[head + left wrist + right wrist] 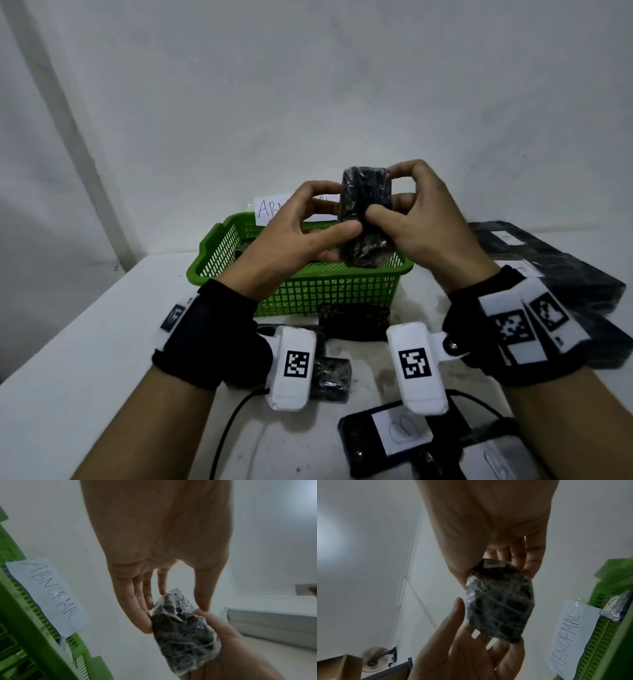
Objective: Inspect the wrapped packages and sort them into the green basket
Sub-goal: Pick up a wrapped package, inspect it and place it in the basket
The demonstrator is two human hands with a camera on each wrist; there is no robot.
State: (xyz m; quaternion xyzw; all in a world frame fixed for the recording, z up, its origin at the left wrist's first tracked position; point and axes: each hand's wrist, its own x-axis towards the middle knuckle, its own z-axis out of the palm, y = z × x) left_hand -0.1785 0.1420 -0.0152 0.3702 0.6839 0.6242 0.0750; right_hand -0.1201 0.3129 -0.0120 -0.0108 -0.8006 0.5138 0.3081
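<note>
black and film-wrapped, the package (pixel 364 219) we are checking stands with its long axis nearly upright, held in the air between our two hands and right above the green basket (pixel 308 287), over its right half. our left hand (pixel 291 233) pinches its lower left side, thumb in front and fingers curled behind. our right hand (pixel 414 219) grips the right edge, thumb across the front and forefinger hooked over the top corner. the right hand has the fuller hold, we judge, so the drop would go straight down from it. a paper label reading abnormal (pixel 51 595) sticks to the basket's far rim. more wrapped packages (pixel 352 323) lie on the white counter (pixel 85 342) near our wrists, still to be sorted.
</note>
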